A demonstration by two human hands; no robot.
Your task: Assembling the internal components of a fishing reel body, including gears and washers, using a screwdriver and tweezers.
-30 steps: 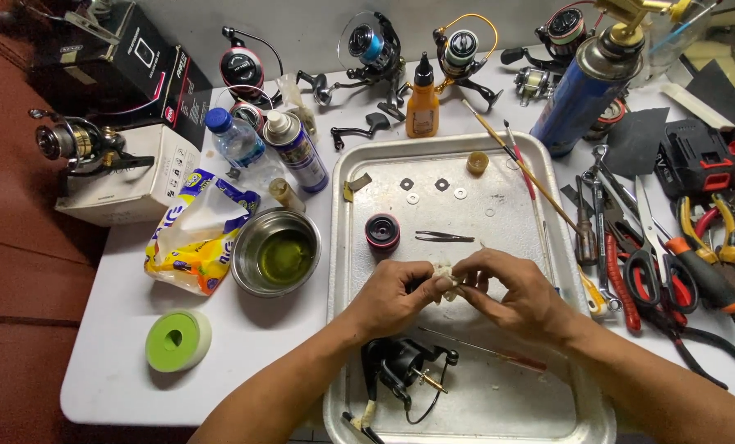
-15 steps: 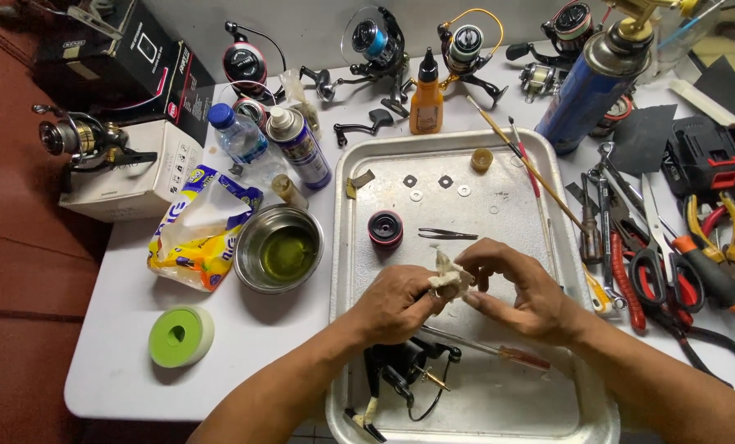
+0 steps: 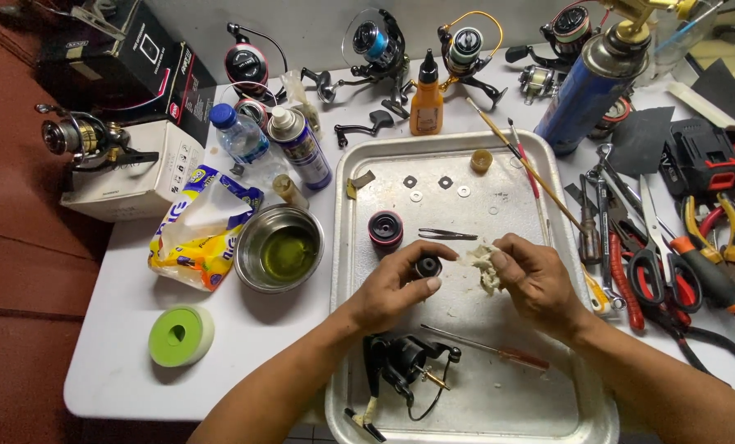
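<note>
A small black part (image 3: 427, 266) is sitting in the fingertips of the left hand (image 3: 392, 288), held above the middle of the metal tray (image 3: 548, 386). The right hand (image 3: 536, 279) is closing around a pale, crumpled rag (image 3: 484, 265), just beside the part; whether the rag is touching it is hard to tell from this angle.

On the tray behind the hands, tweezers (image 3: 448, 235) are lying flat, with a black spool (image 3: 385, 229) to their left and small washers (image 3: 437, 186) further back. A stripped black reel body (image 3: 404, 366) is resting near the tray's front edge, and a thin screwdriver (image 3: 487, 349) is lying beside it, under the right wrist.

Left of the tray on the white worktop (image 3: 113, 370), a steel bowl (image 3: 281, 247) is holding yellowish liquid, next to a yellow snack bag (image 3: 199, 238) and a green tape roll (image 3: 180, 335). A spray can (image 3: 300, 148) and an orange bottle (image 3: 426, 100) are standing at the back among several reels. A blue gas canister (image 3: 591, 94) is standing at the tray's far right corner, and pliers and scissors (image 3: 659, 263) are crowding the right side.
</note>
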